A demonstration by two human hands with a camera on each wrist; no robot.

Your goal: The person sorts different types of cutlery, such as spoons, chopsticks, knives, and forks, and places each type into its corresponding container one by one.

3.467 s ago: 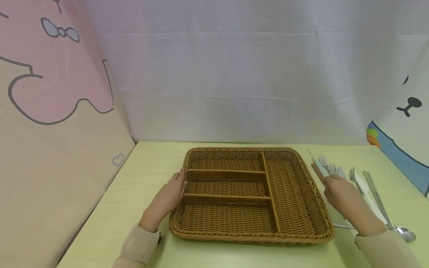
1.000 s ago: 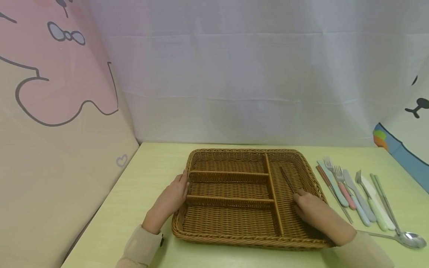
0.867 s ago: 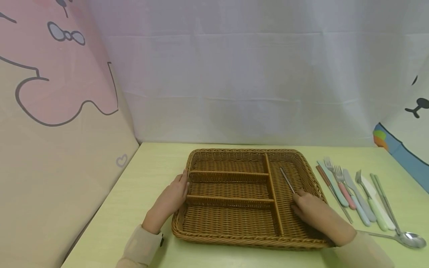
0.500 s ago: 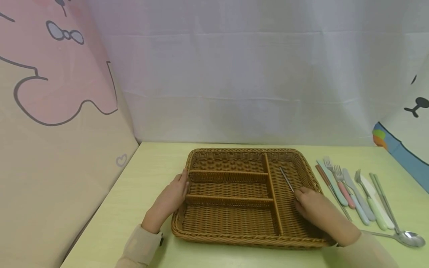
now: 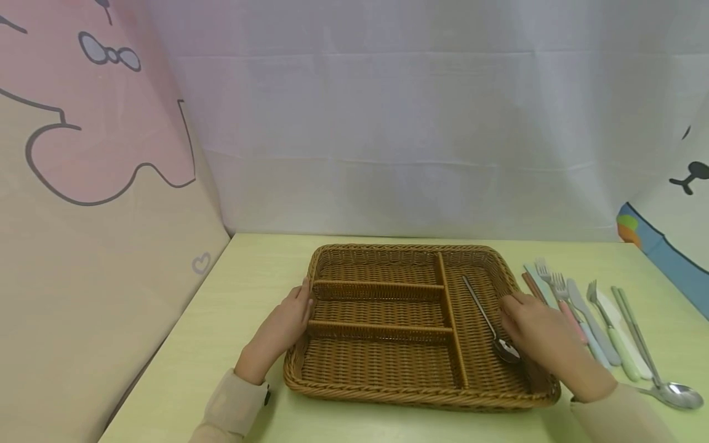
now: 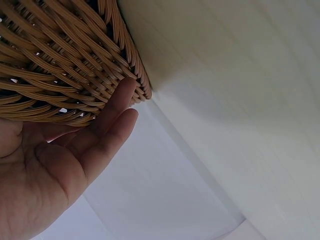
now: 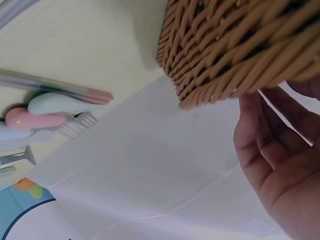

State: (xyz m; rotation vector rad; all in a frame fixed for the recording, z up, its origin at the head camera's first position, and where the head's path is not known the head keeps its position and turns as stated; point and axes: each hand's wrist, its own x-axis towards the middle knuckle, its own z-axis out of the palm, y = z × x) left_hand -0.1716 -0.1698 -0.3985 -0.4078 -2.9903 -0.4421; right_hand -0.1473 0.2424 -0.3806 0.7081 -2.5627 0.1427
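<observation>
From my end, I have the left hand (image 5: 282, 321) gripping the left rim of the wicker tray (image 5: 410, 399), and the right hand (image 5: 536, 327) above its right wall, fingers loosely bent, seemingly holding nothing. The spoon (image 5: 490, 326) lies in the tray's right-hand compartment, bowl nearest me. I'd want a firm left grip and the right knuckles lifted well above the tray's rim, so nothing nudges the spoon

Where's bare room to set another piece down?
Free: the three left compartments of the wicker tray, and the table beyond the left grip, between tray and pink-patterned curtain. Crowded: right of the tray, strewn with cutlery; its right compartment holds a spoon.
</observation>
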